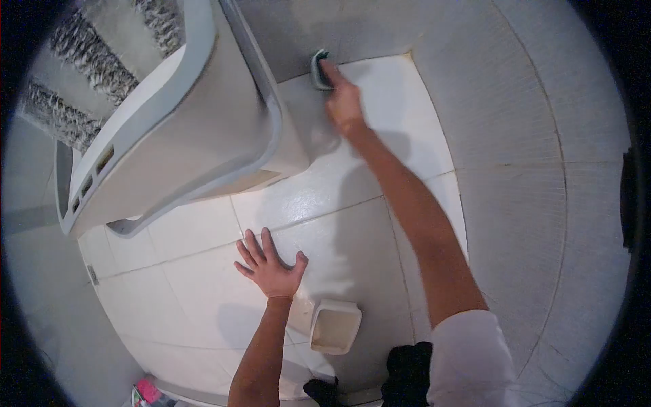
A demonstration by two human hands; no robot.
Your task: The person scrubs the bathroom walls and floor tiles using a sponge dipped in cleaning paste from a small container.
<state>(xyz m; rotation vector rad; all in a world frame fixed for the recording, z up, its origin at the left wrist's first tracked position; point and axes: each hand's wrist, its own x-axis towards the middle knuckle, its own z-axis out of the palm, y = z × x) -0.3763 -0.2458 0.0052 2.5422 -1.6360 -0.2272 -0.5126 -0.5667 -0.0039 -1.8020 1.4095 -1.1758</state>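
My right hand (344, 102) reaches far forward and grips a small scrub brush (319, 70), pale with dark green. It presses the brush at the joint where the white tiled floor (312, 203) meets the grey wall; the brush's underside is hidden. My left hand (270, 266) is spread flat on the floor tiles, fingers apart, holding nothing. Just right of its wrist, a small white square tub (335, 327) stands on the floor, its inside beige; I cannot tell whether it holds liquid.
A large white laundry basket (183, 136) with a grey rim stands at the upper left, a grey-and-white striped shaggy mat (95, 68) over it. Grey tiled walls (502, 136) border the floor on the right and back. Something pink (147, 390) lies at the lower left.
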